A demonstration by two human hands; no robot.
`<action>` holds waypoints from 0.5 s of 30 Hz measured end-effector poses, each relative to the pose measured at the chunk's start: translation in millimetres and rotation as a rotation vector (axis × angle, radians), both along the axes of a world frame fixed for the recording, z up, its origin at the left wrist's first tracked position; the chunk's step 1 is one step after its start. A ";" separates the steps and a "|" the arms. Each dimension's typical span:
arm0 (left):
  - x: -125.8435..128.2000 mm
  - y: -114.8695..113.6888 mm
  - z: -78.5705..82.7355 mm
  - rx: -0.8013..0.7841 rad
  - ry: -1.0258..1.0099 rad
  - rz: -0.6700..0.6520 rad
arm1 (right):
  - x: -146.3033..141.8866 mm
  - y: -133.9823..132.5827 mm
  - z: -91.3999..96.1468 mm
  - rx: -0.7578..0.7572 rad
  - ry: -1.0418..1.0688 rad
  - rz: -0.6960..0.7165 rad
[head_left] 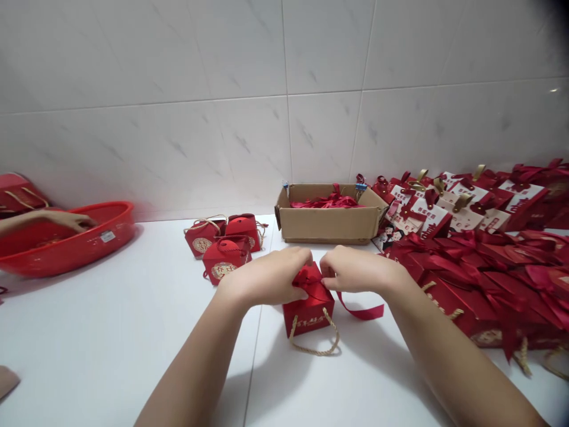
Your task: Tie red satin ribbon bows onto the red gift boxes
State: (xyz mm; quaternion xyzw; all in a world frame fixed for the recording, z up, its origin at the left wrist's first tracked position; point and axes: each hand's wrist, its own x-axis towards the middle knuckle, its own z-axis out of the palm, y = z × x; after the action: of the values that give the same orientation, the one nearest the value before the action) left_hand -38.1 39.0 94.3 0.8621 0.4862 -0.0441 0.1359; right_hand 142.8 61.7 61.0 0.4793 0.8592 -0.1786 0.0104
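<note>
A small red gift box (307, 315) with a gold rope handle (313, 344) stands on the white floor in front of me. My left hand (267, 276) and my right hand (355, 270) meet above its top, each pinched shut on the red ribbon (311, 279) that crosses the box. One loose ribbon tail (362, 310) trails off to the right across the floor.
Three red boxes (224, 240) sit behind to the left. An open cardboard carton (329, 220) holds red ribbons. A large heap of ribboned red boxes (480, 249) fills the right side. Another person's hand (66, 220) reaches into a red plastic basin (66, 243) at far left.
</note>
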 end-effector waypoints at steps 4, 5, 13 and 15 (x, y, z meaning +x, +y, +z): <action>-3.1 8.6 -6.3 -0.035 0.072 0.023 | 7.1 3.0 1.8 -0.028 -0.006 -0.032; -3.7 10.4 -6.9 -0.055 0.080 0.028 | 10.6 4.5 3.6 -0.043 0.005 -0.019; -4.8 18.4 -10.4 -0.095 0.010 0.014 | 33.2 24.5 9.7 -0.313 0.347 0.283; -5.3 19.6 -11.2 -0.092 -0.003 0.006 | 32.3 28.1 6.6 -0.362 0.455 0.278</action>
State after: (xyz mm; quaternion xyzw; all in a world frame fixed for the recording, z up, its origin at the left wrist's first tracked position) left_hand -43.4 58.6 83.0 0.8534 0.4862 -0.0648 0.1761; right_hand 175.1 89.9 67.6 0.2956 0.8511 -0.4278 -0.0725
